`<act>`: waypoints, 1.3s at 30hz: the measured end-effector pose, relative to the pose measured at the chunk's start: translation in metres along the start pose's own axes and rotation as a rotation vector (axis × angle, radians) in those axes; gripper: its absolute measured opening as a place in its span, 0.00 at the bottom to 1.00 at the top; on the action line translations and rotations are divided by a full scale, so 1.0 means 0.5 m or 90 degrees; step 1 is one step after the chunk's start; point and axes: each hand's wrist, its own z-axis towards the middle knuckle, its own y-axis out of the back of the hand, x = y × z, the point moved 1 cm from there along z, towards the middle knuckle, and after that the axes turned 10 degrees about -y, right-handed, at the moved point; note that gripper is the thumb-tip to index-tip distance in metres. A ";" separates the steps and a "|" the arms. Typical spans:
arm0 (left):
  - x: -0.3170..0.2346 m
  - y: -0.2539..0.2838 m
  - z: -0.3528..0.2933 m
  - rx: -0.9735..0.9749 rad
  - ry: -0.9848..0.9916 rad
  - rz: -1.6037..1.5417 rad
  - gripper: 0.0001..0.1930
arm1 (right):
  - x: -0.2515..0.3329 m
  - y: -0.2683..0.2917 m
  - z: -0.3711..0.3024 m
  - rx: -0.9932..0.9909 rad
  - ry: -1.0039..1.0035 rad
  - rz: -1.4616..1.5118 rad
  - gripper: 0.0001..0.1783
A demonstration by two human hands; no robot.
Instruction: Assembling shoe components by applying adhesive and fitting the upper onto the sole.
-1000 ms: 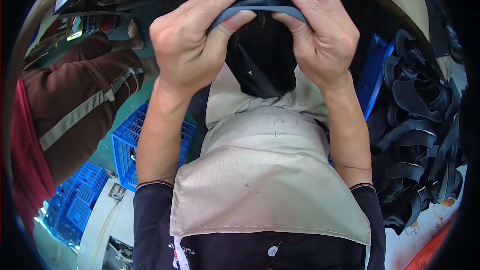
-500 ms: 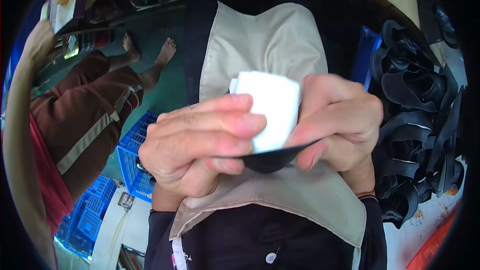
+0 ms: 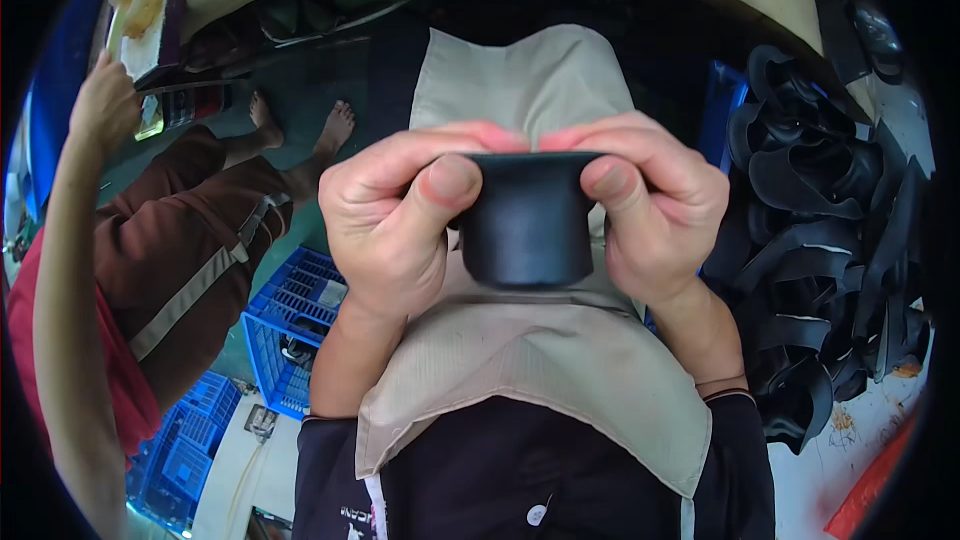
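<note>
Between my two hands, over my lap, is a black curved piece (image 3: 528, 230) with a smooth, slightly shiny face and a straight upper edge. My left hand (image 3: 385, 220) pinches its upper left corner, thumb on the near face and fingers folded over the edge. At the upper right corner, my right hand (image 3: 660, 215) grips it the same way, and the fingertips of both hands almost meet along the top. The far side of the piece is hidden. A beige apron (image 3: 520, 350) lies beneath it across my lap.
Many similar black curved pieces (image 3: 810, 180) are heaped at the right, by a blue bin edge (image 3: 725, 105). Blue plastic crates (image 3: 262, 330) stand at lower left. A co-worker's arm (image 3: 75, 270) reaches toward a board at upper left. Something red (image 3: 870, 480) lies at lower right.
The piece has turned: its white side faced me before, and now its black face does. Both hands have shifted to grip the top corners. The co-worker's hand has moved slightly right.
</note>
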 end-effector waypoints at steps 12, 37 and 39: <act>0.002 -0.031 0.059 -0.065 0.108 -0.061 0.19 | 0.005 0.031 0.099 0.053 -0.254 0.145 0.11; 0.077 0.087 0.023 0.053 0.171 0.124 0.32 | -0.167 -0.083 0.175 0.168 -0.138 -0.121 0.15; 0.089 0.099 0.012 0.044 0.165 0.117 0.31 | -0.189 -0.081 0.160 0.196 -0.183 -0.120 0.16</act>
